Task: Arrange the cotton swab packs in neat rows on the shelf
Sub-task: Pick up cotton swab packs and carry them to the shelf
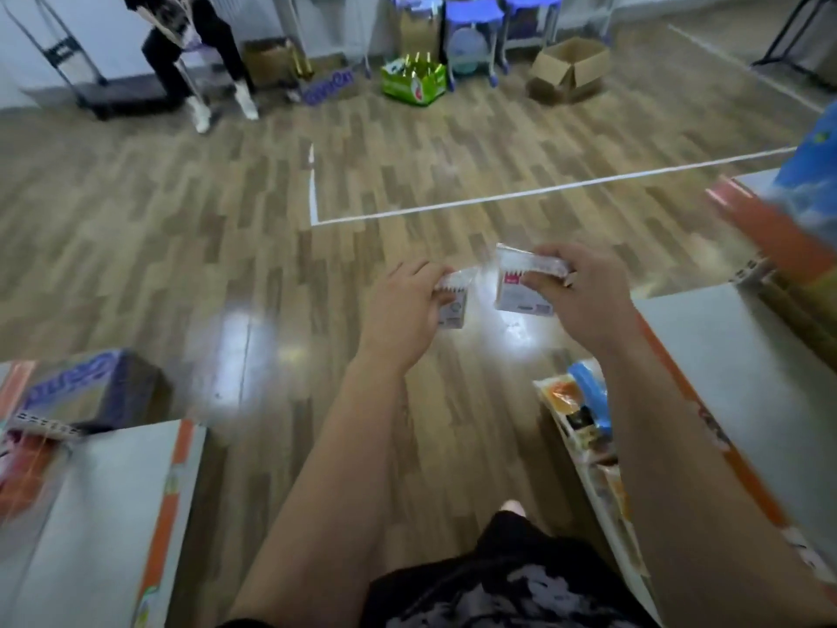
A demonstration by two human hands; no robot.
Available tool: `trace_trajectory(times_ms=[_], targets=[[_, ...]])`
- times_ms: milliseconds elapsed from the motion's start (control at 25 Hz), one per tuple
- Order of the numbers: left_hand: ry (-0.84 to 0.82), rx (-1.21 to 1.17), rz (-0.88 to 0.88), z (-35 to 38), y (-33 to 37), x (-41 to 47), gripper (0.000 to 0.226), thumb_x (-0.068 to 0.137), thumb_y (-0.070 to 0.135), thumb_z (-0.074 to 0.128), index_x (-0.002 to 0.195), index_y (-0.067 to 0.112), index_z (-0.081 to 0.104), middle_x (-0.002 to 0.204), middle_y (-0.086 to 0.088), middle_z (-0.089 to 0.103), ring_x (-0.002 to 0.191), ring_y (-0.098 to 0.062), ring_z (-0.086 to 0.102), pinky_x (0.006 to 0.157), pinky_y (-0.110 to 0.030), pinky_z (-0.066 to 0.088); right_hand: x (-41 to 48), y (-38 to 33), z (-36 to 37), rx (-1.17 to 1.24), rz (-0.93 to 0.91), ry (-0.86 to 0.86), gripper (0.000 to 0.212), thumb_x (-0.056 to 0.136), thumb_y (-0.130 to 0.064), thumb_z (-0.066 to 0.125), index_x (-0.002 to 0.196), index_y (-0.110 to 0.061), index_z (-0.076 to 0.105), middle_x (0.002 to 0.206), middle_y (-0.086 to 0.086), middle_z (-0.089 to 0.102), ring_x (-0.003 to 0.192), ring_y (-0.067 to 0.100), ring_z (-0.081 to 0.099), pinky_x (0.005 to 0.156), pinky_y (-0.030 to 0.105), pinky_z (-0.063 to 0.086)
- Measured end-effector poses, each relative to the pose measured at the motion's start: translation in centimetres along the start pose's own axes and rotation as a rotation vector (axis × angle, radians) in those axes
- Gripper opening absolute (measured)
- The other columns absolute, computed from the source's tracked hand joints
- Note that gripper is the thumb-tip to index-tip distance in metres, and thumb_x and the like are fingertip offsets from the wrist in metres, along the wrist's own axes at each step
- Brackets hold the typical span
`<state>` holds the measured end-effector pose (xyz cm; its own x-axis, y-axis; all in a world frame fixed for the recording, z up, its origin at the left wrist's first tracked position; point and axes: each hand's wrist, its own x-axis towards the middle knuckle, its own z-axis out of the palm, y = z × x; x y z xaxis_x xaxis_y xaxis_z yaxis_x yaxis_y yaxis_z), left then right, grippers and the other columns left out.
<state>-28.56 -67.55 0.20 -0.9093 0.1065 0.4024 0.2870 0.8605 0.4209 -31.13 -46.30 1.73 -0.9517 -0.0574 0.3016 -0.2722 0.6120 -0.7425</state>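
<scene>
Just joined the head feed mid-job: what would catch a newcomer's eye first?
Mid-frame, the left hand pinches a small white cotton swab pack and the right hand a second white swab pack, both above the glossy wooden floor. A grey orange-edged shelf top lies at right, and a bright green cardboard box stands by the far wall.

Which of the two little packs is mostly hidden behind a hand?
The pack in the left hand: only its edge peeks out. The other pack, in the right hand, shows its pink-marked front.
</scene>
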Motion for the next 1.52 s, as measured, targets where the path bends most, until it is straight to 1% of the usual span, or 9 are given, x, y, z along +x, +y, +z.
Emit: trace_trajectory(times_ms=[160, 280, 440, 560, 800, 1080, 1240, 1400, 1520], targets=[[0.007, 0.03, -0.083, 1.6, -4.8, 4.5, 0.024, 0.086, 0.012, 0.062, 0.109, 0.01, 0.066, 0.104, -0.006, 0.065, 0.097, -0.027, 0.051, 0.086, -0.031, 0.038, 7.0, 0.7, 4.8, 0.121, 0.006, -0.093, 0.023, 0.078, -0.013, 0.075, 0.099, -0.017, 0.066, 0.078, -0.019, 0.054, 0.074, 0.007, 0.049, 0.063, 0.004, 0.035], [0.029, 0.048, -0.157, 2.8, -8.3, 9.4, 0.023, 0.088, 0.012, 0.06, 0.11, 0.009, 0.065, 0.104, -0.007, 0.064, 0.098, -0.028, 0.051, 0.087, -0.036, 0.041, 13.3, 1.0, 7.7, 0.218, 0.003, -0.173, 0.02, 0.078, -0.013, 0.074, 0.094, -0.02, 0.065, 0.077, -0.011, 0.057, 0.07, 0.003, 0.048, 0.063, 0.008, 0.036], [0.091, 0.023, -0.24, 3.6, -12.4, 17.3, 0.023, 0.089, 0.015, 0.055, 0.109, 0.009, 0.065, 0.1, -0.008, 0.063, 0.096, -0.027, 0.051, 0.083, -0.03, 0.038, 23.3, 1.4, 11.2, 0.231, -0.043, -0.279, 0.02, 0.078, -0.014, 0.075, 0.088, -0.023, 0.061, 0.076, -0.01, 0.059, 0.065, -0.003, 0.049, 0.061, 0.01, 0.037], [0.173, 0.039, -0.317, 3.2, -15.7, 21.6, 0.026, 0.085, 0.018, 0.053, 0.107, 0.01, 0.066, 0.099, -0.007, 0.065, 0.094, -0.028, 0.054, 0.082, -0.032, 0.041, 29.9, 0.9, 14.6, 0.204, -0.136, -0.35, 0.024, 0.078, -0.014, 0.075, 0.089, -0.027, 0.059, 0.079, -0.018, 0.057, 0.072, -0.009, 0.052, 0.065, 0.008, 0.035], [0.269, 0.21, -0.481, 0.7, -24.4, 24.3, 0.03, 0.08, 0.015, 0.051, 0.106, 0.01, 0.066, 0.101, -0.006, 0.066, 0.094, -0.028, 0.052, 0.085, -0.032, 0.039, 38.1, -1.2, 24.6, 0.17, -0.257, -0.507, 0.024, 0.081, -0.013, 0.07, 0.102, -0.025, 0.068, 0.098, -0.008, 0.063, 0.092, 0.01, 0.057, 0.074, 0.006, 0.035], [0.311, 0.277, -0.634, -3.5, -39.2, 27.4, 0.03, 0.081, 0.013, 0.054, 0.109, 0.012, 0.065, 0.103, -0.005, 0.064, 0.099, -0.029, 0.052, 0.086, -0.044, 0.045, 46.6, -8.8, 39.1, 0.248, -0.362, -0.569, 0.025, 0.083, -0.017, 0.07, 0.108, -0.02, 0.068, 0.098, -0.005, 0.063, 0.092, 0.009, 0.057, 0.079, 0.014, 0.038], [0.352, 0.3, -0.685, -9.1, -48.2, 29.6, 0.029, 0.082, 0.006, 0.059, 0.11, 0.011, 0.065, 0.107, -0.005, 0.064, 0.102, -0.029, 0.051, 0.085, -0.043, 0.045, 51.8, -15.6, 48.3, 0.293, -0.418, -0.614, 0.022, 0.084, -0.024, 0.069, 0.106, -0.02, 0.067, 0.094, -0.003, 0.067, 0.091, 0.018, 0.061, 0.08, 0.033, 0.047], [0.383, 0.333, -0.738, -13.1, -55.6, 31.1, 0.029, 0.083, 0.008, 0.059, 0.111, 0.012, 0.064, 0.106, -0.005, 0.063, 0.102, -0.029, 0.051, 0.086, -0.043, 0.044, 55.3, -21.0, 55.9, 0.295, -0.45, -0.665, 0.018, 0.085, -0.02, 0.068, 0.103, -0.02, 0.066, 0.092, -0.006, 0.064, 0.088, 0.015, 0.059, 0.074, 0.026, 0.041], [0.386, 0.348, -0.811, -14.9, -60.7, 31.5, 0.029, 0.085, 0.01, 0.057, 0.112, 0.012, 0.064, 0.108, -0.005, 0.062, 0.105, -0.028, 0.049, 0.089, -0.043, 0.043, 57.9, -24.0, 62.0, 0.324, -0.474, -0.707, 0.02, 0.086, -0.023, 0.068, 0.105, -0.019, 0.067, 0.098, -0.005, 0.06, 0.094, 0.014, 0.057, 0.078, 0.027, 0.043]])
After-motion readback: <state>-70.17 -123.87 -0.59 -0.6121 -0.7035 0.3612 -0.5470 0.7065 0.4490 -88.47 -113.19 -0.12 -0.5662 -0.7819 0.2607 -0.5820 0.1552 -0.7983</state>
